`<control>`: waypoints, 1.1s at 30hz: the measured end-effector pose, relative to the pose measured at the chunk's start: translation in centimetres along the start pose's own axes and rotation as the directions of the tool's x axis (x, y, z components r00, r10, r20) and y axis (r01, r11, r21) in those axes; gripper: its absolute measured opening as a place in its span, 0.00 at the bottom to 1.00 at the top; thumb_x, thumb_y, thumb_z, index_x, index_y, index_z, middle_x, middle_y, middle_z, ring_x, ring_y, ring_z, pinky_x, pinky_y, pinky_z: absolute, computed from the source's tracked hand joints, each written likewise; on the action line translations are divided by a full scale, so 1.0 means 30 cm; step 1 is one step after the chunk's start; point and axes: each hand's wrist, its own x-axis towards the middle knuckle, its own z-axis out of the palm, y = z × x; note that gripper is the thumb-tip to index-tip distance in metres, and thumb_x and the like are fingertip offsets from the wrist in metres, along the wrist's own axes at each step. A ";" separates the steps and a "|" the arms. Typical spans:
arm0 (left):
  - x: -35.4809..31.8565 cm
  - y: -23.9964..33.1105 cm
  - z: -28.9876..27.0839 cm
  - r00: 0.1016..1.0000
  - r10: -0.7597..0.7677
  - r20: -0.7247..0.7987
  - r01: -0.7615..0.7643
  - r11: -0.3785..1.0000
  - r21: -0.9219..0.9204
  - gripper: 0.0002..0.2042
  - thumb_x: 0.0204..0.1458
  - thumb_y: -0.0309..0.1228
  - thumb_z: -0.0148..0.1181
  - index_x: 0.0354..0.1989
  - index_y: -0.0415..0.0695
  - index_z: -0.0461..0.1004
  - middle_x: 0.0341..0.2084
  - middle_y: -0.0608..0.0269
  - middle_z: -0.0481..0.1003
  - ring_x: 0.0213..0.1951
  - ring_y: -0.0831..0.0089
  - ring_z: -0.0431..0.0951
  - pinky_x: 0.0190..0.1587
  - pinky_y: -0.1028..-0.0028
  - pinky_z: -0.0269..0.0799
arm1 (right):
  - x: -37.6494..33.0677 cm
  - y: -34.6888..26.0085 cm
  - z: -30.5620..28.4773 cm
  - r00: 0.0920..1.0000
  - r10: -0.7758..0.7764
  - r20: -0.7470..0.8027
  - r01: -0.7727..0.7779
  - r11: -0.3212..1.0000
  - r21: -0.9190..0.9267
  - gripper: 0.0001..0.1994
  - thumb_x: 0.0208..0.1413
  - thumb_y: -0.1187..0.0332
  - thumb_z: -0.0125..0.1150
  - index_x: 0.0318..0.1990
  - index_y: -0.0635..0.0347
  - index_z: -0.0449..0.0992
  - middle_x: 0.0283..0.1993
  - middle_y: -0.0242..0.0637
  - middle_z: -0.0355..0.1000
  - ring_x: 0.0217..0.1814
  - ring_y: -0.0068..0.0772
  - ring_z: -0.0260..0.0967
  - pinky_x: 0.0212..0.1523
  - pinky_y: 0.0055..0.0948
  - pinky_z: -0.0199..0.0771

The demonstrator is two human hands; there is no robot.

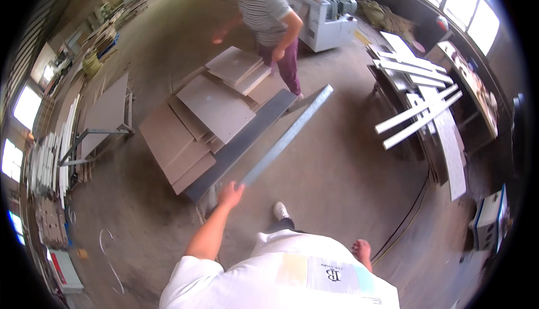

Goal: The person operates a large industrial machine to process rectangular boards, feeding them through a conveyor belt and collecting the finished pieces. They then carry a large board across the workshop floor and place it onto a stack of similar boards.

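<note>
My left hand (pixel 230 195) is closed around the near end of a long, narrow grey strip (pixel 286 136). From there the strip slants away to the far right, beside a dark-topped table (pixel 238 143). Stacked on that table are several flat brown panels (pixel 216 107), a few overlapping askew. My right hand (pixel 362 250) hangs low by my side with its fingers curled in, and nothing shows in it.
A person (pixel 269 22) in a striped shirt stands beyond the panels, near a machine with a motor (pixel 339 7). White strips (pixel 418 112) lie across a bench at right. Cables (pixel 407 219) run over the floor. At left stands a rack holding a large panel (pixel 106 118).
</note>
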 end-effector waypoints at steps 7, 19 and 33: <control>0.083 0.167 -0.100 0.961 -0.159 0.228 0.175 0.983 -0.055 0.30 0.65 0.61 0.42 0.46 0.48 0.80 0.46 0.49 0.82 0.52 0.47 0.79 0.55 0.51 0.72 | 0.422 -0.094 0.206 0.938 -0.160 0.306 0.340 0.587 -0.735 0.17 0.62 0.62 0.63 0.52 0.63 0.83 0.44 0.39 0.83 0.50 0.42 0.80 0.53 0.36 0.79; 0.096 0.272 -0.133 0.899 -0.428 0.096 0.435 0.897 -0.073 0.25 0.62 0.54 0.41 0.45 0.50 0.82 0.43 0.52 0.83 0.50 0.49 0.81 0.55 0.53 0.72 | 0.737 -1.042 0.973 0.749 -0.151 0.645 0.631 0.457 -0.626 0.12 0.61 0.64 0.63 0.44 0.64 0.83 0.34 0.39 0.82 0.34 0.30 0.80 0.38 0.31 0.79; 0.224 0.398 0.054 0.767 -0.640 -0.052 0.642 0.766 0.040 0.21 0.63 0.47 0.43 0.47 0.52 0.81 0.47 0.56 0.83 0.51 0.51 0.81 0.60 0.46 0.65 | 0.912 -1.574 1.656 0.056 -0.301 0.952 0.958 -0.251 -0.136 0.10 0.53 0.60 0.66 0.41 0.49 0.82 0.41 0.31 0.82 0.52 0.43 0.74 0.62 0.46 0.64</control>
